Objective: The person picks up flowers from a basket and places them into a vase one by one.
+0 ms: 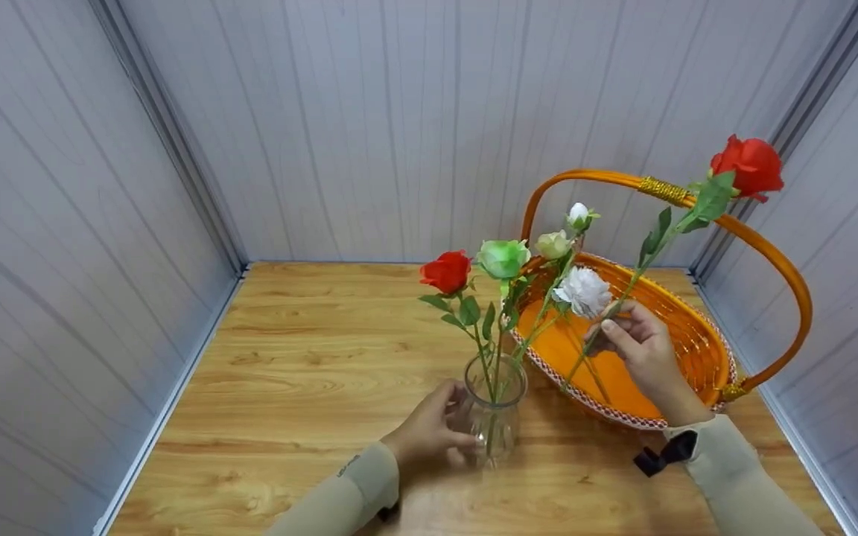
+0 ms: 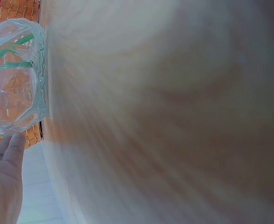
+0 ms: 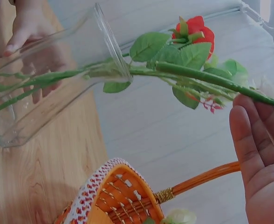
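In the head view my right hand [image 1: 641, 346] pinches the green stem of a long artificial red rose [image 1: 749, 167] above the basket, its bloom up at the right. The right wrist view shows the cut end of that stem [image 3: 216, 81] near the vase mouth. My left hand [image 1: 436, 424] holds a clear glass vase [image 1: 500, 432] from its left side, fingers and thumb curved about it. Inside the vase stand another red rose [image 1: 446, 272] and a green rose [image 1: 503, 258]. Behind them show a white ruffled flower [image 1: 584, 292] and a pale rose [image 1: 553, 244]; where their stems end is unclear.
An orange woven basket [image 1: 704, 350] with a tall arched handle [image 1: 790, 275] stands right of the vase, under my right forearm. Pale panelled walls [image 1: 369, 134] close in the wooden table [image 1: 310, 357] at the back and both sides.
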